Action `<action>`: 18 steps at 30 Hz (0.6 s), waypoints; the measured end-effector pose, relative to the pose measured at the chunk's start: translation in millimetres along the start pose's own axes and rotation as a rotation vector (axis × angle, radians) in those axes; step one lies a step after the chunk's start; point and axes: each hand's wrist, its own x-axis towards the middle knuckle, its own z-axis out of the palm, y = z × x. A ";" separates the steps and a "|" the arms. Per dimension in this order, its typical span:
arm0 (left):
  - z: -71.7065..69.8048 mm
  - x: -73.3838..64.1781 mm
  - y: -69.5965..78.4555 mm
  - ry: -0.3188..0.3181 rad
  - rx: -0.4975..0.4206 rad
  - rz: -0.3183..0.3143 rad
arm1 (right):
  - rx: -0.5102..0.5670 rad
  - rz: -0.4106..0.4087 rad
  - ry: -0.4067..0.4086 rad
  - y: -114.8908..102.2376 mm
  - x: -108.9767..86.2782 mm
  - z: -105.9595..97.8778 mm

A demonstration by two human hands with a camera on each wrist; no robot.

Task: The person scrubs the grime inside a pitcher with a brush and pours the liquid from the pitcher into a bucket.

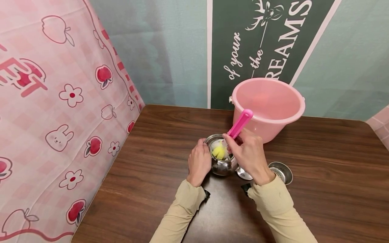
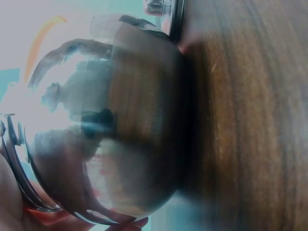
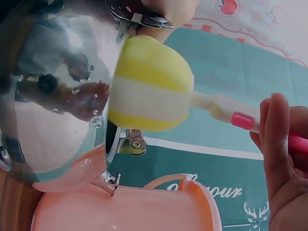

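A round, shiny steel teapot [image 1: 223, 168] stands on the table with its top open. My left hand [image 1: 199, 159] grips its rim from the left side; in the left wrist view the teapot's polished belly [image 2: 120, 125] fills much of the picture, with fingers curled at its edge. My right hand [image 1: 250, 153] holds a sponge brush by its pink handle [image 1: 240, 124], which slants up and away to the right. The yellow and white sponge head [image 3: 151, 86] sits at the teapot's mouth, its far end hidden inside. Water drops cling to the teapot's side in the right wrist view.
Behind my right hand stands a pink bucket [image 1: 268, 133]. A small steel strainer cup [image 1: 284, 172] lies right of my right wrist. A shiny metal piece [image 1: 244, 173], partly covered by my right hand, lies beside the teapot. The wooden table [image 1: 152, 168] meets fabric-covered walls.
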 end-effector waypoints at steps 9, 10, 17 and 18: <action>-0.6 -0.8 0.9 -0.008 -0.001 0.004 | -0.012 -0.035 0.039 1.6 0.9 2.5; -0.6 -0.8 0.9 -0.008 -0.001 0.006 | -0.017 -0.037 0.041 2.0 1.0 2.4; -0.5 -0.3 0.2 0.005 -0.001 0.018 | -0.061 -0.051 0.058 7.1 1.1 -0.1; -0.2 -0.3 0.0 0.006 -0.001 0.017 | -0.062 -0.051 0.060 7.7 1.0 -0.6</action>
